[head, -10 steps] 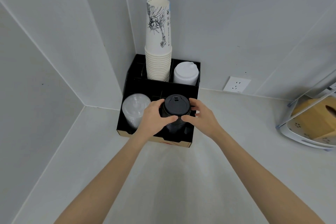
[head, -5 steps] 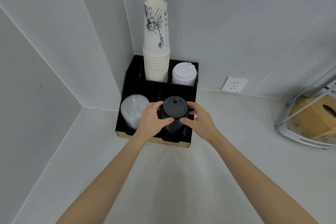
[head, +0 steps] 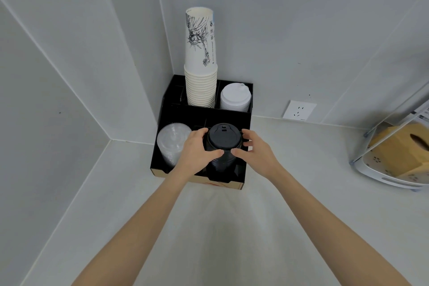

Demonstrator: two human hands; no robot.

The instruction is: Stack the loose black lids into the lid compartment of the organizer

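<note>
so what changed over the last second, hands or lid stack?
Little. Both hands, left hand and right hand, still cup the stack of black plastic lids in the black organizer's front right compartment; no release. Clear lids, paper cups, white lids unchanged.

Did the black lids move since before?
Cannot tell. The black lids sit in the same organizer slot between both hands; any drop against its front edge is too small to judge.
</note>
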